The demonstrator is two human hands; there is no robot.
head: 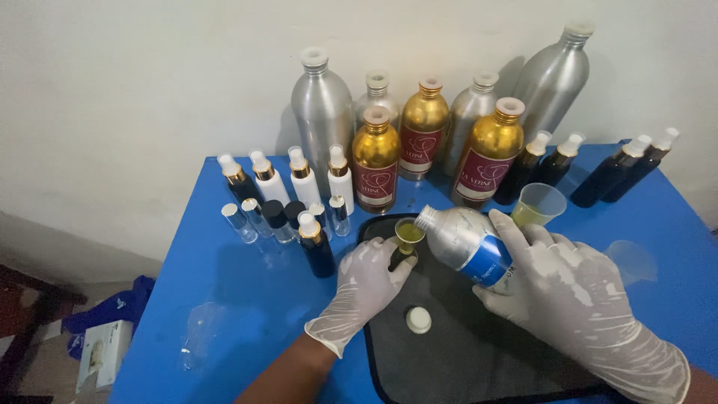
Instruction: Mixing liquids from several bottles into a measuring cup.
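Pouring step in hand. Right hand (576, 295), gloved, grasps a silver bottle (464, 243) with a blue label, tilted mouth-down to the left over a small funnel (409, 233). Funnel shows yellow-green liquid and sits on a small dark bottle (402, 258), which the gloved left hand (366, 284) clasps upright on the black mat (464, 359). A white cap (419, 320) lies on the mat just beside the left hand. A plastic cup (538, 204) of yellowish liquid stands behind the right hand. Rows of small spray bottles (288, 179) and tall metal bottles (419, 127) stand at the back of the blue table (224, 299). Judgement: next calls for a steady tilt, watching the funnel level, and righting the bottle before overflow.
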